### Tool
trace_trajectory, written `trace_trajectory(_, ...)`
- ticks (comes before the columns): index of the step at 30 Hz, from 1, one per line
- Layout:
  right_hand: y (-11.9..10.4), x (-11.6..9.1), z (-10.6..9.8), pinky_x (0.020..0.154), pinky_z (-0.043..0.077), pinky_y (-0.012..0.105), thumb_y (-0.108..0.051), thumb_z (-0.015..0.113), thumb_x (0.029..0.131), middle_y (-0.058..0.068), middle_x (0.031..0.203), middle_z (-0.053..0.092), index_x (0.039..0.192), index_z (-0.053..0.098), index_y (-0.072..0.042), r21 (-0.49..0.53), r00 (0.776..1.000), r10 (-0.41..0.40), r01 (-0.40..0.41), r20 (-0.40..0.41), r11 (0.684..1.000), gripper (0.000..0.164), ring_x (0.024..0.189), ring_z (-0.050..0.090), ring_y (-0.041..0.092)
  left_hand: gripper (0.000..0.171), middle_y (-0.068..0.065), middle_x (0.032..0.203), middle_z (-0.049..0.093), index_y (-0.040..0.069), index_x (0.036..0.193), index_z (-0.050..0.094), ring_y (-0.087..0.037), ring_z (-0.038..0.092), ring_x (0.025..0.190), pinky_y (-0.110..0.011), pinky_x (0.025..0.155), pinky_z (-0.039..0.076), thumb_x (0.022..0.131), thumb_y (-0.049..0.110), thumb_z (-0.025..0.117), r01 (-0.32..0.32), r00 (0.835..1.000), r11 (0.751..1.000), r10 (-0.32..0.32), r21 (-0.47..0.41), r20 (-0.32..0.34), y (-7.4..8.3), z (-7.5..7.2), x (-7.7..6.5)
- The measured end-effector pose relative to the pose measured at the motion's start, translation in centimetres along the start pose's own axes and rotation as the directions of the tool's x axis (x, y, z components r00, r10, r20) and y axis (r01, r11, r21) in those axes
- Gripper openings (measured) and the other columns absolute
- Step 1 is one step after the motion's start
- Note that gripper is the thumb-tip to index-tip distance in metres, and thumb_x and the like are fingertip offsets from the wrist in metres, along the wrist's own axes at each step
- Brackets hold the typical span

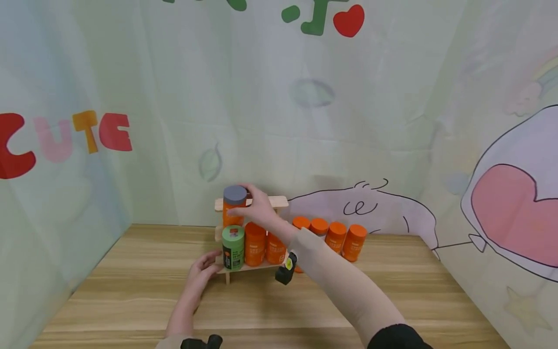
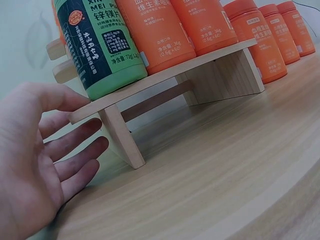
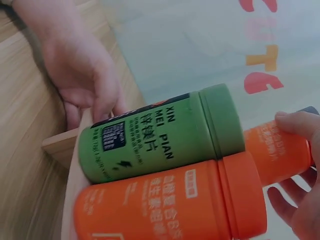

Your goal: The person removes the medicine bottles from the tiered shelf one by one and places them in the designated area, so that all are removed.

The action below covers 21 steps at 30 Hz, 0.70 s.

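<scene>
My right hand (image 1: 257,207) grips an orange bottle with a grey lid (image 1: 235,196) at the left of the rack's upper tier. Fingers and thumb wrap its sides, also at the right edge of the right wrist view. My left hand (image 2: 37,150) holds the left end of the wooden rack (image 2: 165,75), thumb at the shelf's top corner and the other fingers lower down. On the front shelf, beside the thumb, stands a green bottle (image 2: 102,45). Two orange bottles (image 1: 255,245) stand to the right of it in a row.
Right of the rack, several more orange bottles (image 1: 354,242) stand on the wood-grain table (image 1: 131,291). Behind the table hangs a printed cloth (image 1: 261,121). My right forearm (image 1: 340,276) crosses in front of the rack's right end.
</scene>
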State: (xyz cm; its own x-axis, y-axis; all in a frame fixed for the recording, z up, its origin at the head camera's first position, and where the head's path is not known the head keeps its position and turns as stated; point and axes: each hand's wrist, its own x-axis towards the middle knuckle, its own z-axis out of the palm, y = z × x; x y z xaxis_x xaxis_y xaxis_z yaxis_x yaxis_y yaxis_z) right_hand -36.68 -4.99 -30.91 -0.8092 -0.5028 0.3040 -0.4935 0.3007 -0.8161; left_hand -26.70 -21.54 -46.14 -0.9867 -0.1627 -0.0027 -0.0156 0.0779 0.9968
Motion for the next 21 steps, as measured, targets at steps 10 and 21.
trace_trajectory(10,0.1,-1.4,-1.9,0.09,0.052,0.037,-0.013,0.08,0.08,0.01,0.127,0.06,0.137,0.051,-0.01,0.051,0.98,-0.107,0.117,-0.167,0.992,0.064,0.114,0.055,0.026,0.053,-0.029,0.152,0.035,-0.006,0.141,0.042,-0.037,0.035,0.139,-0.018,0.086,0.043,0.091,0.004,0.055,0.007,1.0,1.0,-0.007,0.001,0.005,0.0,-0.1,0.1)
trace_trajectory(21,0.6,-3.7,-5.1,0.088,0.051,0.045,-0.009,0.079,0.079,0.014,0.126,0.061,0.135,0.053,-0.007,0.01,0.917,-0.184,0.201,-0.353,0.98,0.061,0.111,0.053,0.029,0.053,-0.029,0.152,0.034,-0.006,0.142,0.041,-0.038,0.034,0.14,-0.021,0.089,0.043,0.092,0.006,0.056,0.012,1.0,1.0,-0.012,0.005,0.012,0.1,0.0,0.0)
